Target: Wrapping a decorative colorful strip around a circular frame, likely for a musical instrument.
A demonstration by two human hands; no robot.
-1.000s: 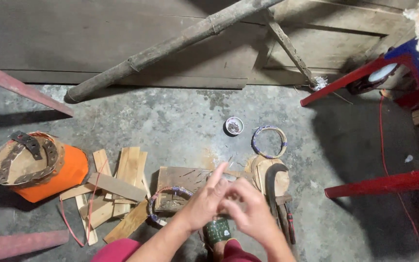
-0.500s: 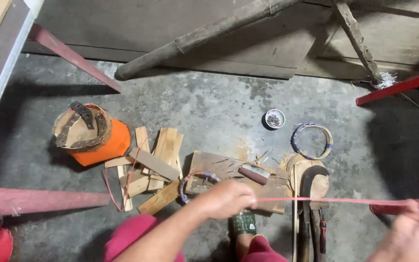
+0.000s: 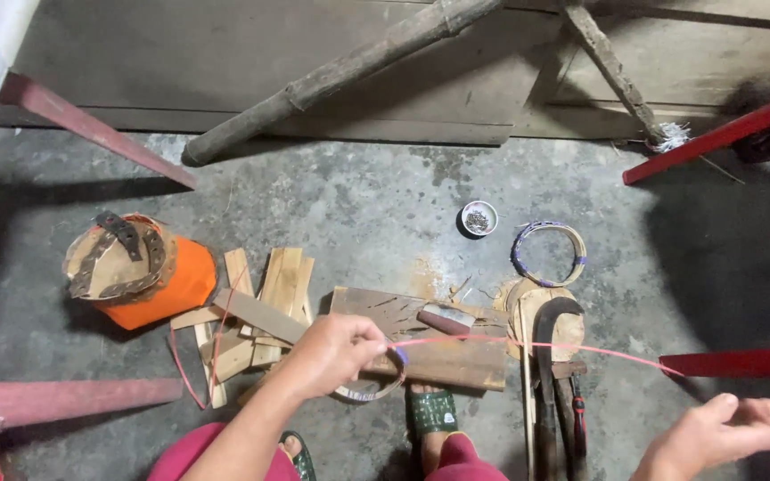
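Over the concrete floor (image 3: 331,214), a pink strip (image 3: 528,346) runs sideways, pinched in the left hand (image 3: 336,352), its far end in the loosely curled right hand (image 3: 728,432).

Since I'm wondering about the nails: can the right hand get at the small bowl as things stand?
Probably not at once: the right hand is out to the side, pulling the pink strip taut, while the bowl sits farther off on open floor.

The right hand (image 3: 728,432) was cut off at the wrist by the frame's lower edge. The left hand (image 3: 331,352) covered part of a woven ring (image 3: 369,390). The small bowl's (image 3: 479,217) contents were too small to tell.
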